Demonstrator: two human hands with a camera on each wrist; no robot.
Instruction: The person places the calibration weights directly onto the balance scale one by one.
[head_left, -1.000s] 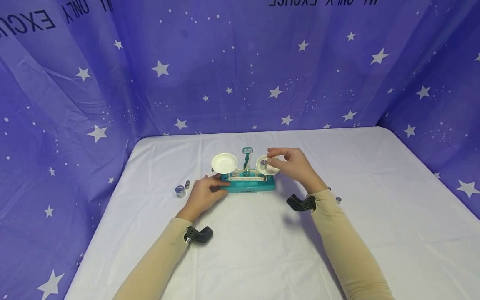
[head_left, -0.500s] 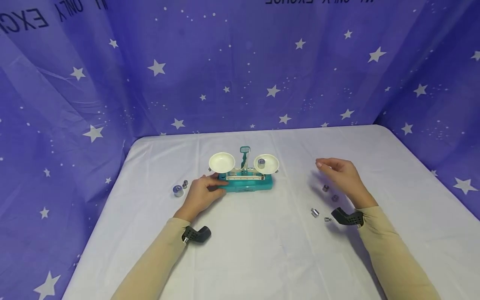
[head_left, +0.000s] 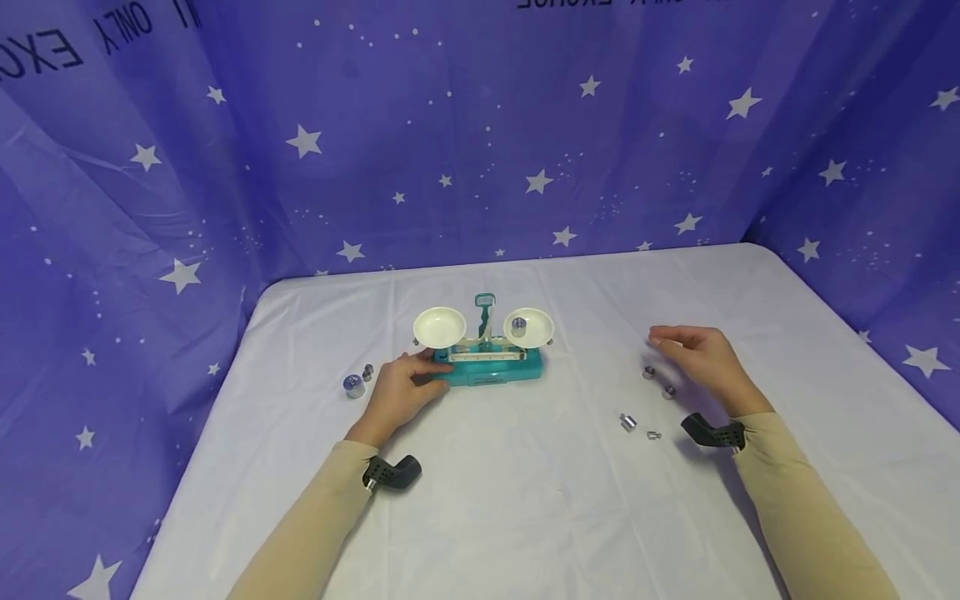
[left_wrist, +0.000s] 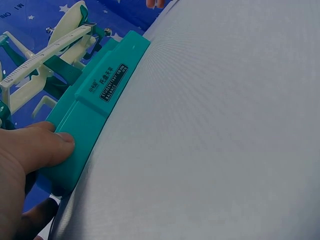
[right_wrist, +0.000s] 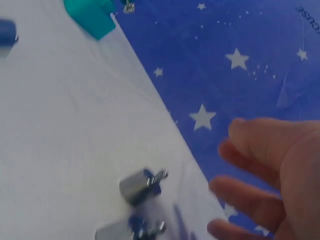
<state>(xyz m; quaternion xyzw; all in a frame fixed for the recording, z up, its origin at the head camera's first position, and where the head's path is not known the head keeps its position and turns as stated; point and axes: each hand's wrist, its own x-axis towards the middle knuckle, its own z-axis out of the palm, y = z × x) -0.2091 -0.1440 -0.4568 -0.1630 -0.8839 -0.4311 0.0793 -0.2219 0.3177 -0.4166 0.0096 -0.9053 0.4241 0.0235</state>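
A teal balance scale [head_left: 487, 375] with two white pans stands mid-table in the head view. My left hand [head_left: 397, 396] grips the left end of its base, the thumb [left_wrist: 52, 145] on the front face and fingers round the end. One metal weight [head_left: 518, 327] sits in the right pan [head_left: 538, 335]; the left pan [head_left: 439, 325] holds nothing. On the right, my right hand [head_left: 705, 362] hovers with loosely bent fingers and nothing between them. Below its fingertips stand two small weights, one nearer [head_left: 648, 372] and one closer to the wrist [head_left: 669, 392].
Nearer the front lie a weight on its side [head_left: 628, 422] and a smaller one [head_left: 654, 435]. Left of my left hand are a larger weight [head_left: 354, 386] and a small one [head_left: 367, 372]. A purple star curtain [head_left: 450, 150] hangs behind the white table [head_left: 510, 500].
My right hand has let go of the weight in the right pan and moved right, over the loose weights. My left hand keeps its grip on the base.
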